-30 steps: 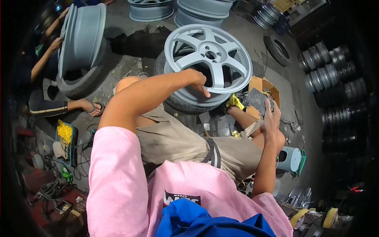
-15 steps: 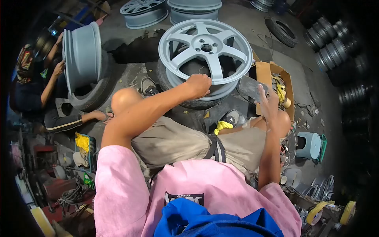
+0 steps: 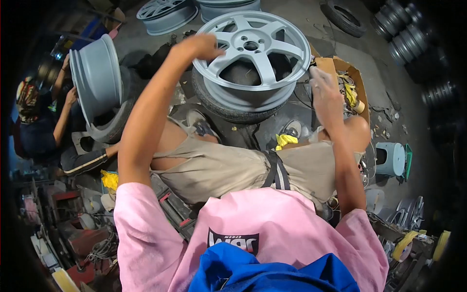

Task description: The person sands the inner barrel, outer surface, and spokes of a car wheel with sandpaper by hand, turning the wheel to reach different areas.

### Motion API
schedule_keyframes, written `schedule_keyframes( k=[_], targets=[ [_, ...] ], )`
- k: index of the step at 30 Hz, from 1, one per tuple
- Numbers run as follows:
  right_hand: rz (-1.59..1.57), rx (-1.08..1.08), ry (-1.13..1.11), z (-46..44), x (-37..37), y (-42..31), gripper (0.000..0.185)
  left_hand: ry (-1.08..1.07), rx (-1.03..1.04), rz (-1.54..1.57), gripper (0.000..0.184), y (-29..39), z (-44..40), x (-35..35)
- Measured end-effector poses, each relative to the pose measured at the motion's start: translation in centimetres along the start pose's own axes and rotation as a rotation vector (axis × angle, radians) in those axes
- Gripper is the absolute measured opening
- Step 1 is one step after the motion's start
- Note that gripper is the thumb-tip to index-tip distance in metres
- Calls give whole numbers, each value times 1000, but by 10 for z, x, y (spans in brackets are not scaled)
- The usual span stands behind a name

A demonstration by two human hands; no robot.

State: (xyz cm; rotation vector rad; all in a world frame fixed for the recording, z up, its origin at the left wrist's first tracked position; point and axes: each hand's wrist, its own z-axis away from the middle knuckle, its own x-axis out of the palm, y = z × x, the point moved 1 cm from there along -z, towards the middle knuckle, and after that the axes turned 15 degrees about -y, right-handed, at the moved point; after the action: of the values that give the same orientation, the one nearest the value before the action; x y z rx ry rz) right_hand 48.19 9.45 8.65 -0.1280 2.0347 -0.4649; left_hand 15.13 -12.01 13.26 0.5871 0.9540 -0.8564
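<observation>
1. Wheel [image 3: 265,70]: pale grey, six-spoked, lying face up at the far centre, resting on a tyre [image 3: 219,108] on the floor.
2. Left hand [image 3: 197,47]: over the wheel's left edge, fingers loosely curled; I cannot tell whether it touches the rim or holds anything.
3. Right hand [image 3: 327,100]: at the wheel's right edge, fingers stretched out close together; contact and anything under the fingertips cannot be made out.
4. Progress: the visible face and barrel are evenly pale grey, and no tyre is fitted around them. Work seems under way, judging by the hands at both sides. Any patches left undone are too fine to tell.
5. Left: a co-worker's hand [image 3: 71,96] is at the edge of a second wheel [image 3: 99,80], which stands tilted on another tyre.
6. Right: an open box [image 3: 364,90] sits just beside the wheel, crowding that side. Nearer is a blue stool [image 3: 396,158].
7. Near side: the person's shoes and a yellow cloth [image 3: 286,140] take up floor close to the tyre.
</observation>
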Motion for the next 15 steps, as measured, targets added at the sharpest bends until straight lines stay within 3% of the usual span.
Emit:
schedule_keyframes(
  k=[2, 6, 8, 9, 12, 15],
  targets=[
    [117, -106, -180, 5, 14, -12, 38, 235, 84, 88, 54, -7, 0, -32],
    [169, -265, -372, 21, 58, -20, 51, 456, 250, 296, 53, -11, -14, -48],
    [235, -345, -426, 21, 73, -16, 58, 544, 294, 372, 38, -15, -32, -39],
    [213, -335, -420, 19, 78, -12, 59, 534, 397, 493, 54, -13, -29, -31],
    [146, -239, -467, 15, 87, 0, 61, 374, 232, 530, 51, -30, -9, -2],
    [277, -197, -393, 1, 97, 10, 61, 381, 164, 580, 50, -91, -15, 29]
  ],
)
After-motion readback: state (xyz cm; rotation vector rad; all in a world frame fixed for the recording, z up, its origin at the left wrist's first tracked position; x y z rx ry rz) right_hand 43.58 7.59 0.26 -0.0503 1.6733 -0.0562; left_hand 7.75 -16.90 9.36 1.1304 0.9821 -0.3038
